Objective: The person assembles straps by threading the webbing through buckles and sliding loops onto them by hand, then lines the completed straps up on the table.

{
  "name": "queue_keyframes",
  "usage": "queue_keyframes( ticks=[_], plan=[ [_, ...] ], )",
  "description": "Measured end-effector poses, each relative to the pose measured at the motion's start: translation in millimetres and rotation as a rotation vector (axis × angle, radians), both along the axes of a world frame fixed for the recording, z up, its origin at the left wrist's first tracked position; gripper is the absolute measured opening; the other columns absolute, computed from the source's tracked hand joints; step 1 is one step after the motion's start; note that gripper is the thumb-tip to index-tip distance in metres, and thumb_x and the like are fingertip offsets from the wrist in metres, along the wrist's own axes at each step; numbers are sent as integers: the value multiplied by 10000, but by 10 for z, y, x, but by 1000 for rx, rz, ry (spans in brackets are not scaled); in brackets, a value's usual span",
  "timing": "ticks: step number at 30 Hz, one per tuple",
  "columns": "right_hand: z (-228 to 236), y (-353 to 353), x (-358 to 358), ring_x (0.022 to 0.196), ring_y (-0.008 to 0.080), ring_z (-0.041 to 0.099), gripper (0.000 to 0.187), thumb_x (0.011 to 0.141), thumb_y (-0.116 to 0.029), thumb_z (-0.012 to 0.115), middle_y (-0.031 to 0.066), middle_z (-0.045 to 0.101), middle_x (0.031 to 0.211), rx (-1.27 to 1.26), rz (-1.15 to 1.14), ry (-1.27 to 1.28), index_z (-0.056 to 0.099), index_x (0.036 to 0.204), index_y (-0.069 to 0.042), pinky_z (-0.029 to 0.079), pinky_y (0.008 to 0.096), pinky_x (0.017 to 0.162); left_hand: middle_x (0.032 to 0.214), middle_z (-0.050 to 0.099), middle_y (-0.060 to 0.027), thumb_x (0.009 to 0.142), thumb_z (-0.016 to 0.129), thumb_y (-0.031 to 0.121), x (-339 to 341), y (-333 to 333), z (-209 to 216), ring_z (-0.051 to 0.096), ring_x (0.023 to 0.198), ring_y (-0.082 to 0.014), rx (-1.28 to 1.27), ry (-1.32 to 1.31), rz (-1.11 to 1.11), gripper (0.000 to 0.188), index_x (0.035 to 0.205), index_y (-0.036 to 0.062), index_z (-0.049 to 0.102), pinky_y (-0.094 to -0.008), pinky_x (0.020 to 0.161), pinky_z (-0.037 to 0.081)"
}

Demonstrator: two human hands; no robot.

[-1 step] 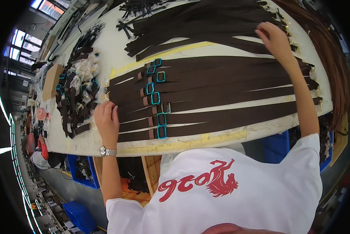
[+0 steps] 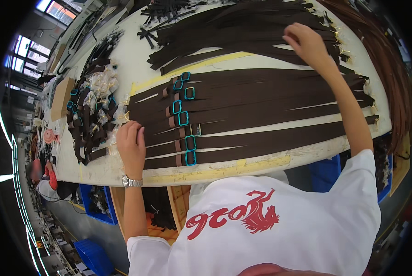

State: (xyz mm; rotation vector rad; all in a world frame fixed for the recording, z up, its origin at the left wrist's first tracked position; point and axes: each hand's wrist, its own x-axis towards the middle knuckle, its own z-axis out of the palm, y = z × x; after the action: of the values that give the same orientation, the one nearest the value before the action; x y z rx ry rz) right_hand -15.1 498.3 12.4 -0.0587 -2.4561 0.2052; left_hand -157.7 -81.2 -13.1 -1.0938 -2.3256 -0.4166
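Note:
Dark brown belts (image 2: 261,99) lie side by side across the table, their turquoise-edged buckles (image 2: 183,118) near the left ends. My left hand (image 2: 131,146), with a metal watch (image 2: 131,182) on its wrist, is over the left ends of the nearest belts. Its fingers are curled, and what they hold, if anything, is hidden. Farther off, my right hand (image 2: 307,45) is above a pile of dark straps (image 2: 233,27). Thumb and fingers are drawn together there; I cannot make out anything between them.
A tangle of belts in clear plastic wrap (image 2: 98,96) lies at the left, beside a cardboard piece (image 2: 62,99). Reddish-brown straps (image 2: 376,60) hang along the right table edge. Blue crates (image 2: 95,255) stand below. Another person (image 2: 47,184) is at the far left.
My left hand has moved a little right and nearer to me. My right hand has moved left above the strap pile. The belts look almost the same.

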Motion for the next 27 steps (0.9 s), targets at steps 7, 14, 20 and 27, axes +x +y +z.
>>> queue_keyframes(
  ticks=[7,14,20,27],
  plan=[
    [-736,-398,-1611,1074,253,648,359,891,-221,821,76,639,1102,440,89,-179,651,1177,-86,541,429,889,1191,723,-127,891,799,28,880,595,-7,680,1149,-362,43,-218,-219,137,1001,14,718,-476,985,544],
    [-483,-285,-1727,1050,305,647,290,918,-219,774,117,642,1057,307,284,-332,615,1099,-57,559,444,866,1085,764,-136,899,790,5,1044,615,-1,725,1009,-329,259,-429,-189,95,968,-6,726,-411,846,591],
    [-482,-230,-1394,918,279,658,285,916,-214,781,89,648,905,451,259,-227,611,1052,-29,540,413,811,1040,791,-128,908,766,-13,1021,994,37,741,974,-320,363,-449,-309,62,965,-13,742,-379,846,582],
    [1023,-1310,-720,573,56,566,87,1065,-65,639,45,671,736,-753,690,-641,585,1065,3,457,244,541,1453,659,-100,1039,731,190,609,1428,141,724,865,-189,698,-1680,-688,637,1597,26,471,-292,692,559]
  ],
)
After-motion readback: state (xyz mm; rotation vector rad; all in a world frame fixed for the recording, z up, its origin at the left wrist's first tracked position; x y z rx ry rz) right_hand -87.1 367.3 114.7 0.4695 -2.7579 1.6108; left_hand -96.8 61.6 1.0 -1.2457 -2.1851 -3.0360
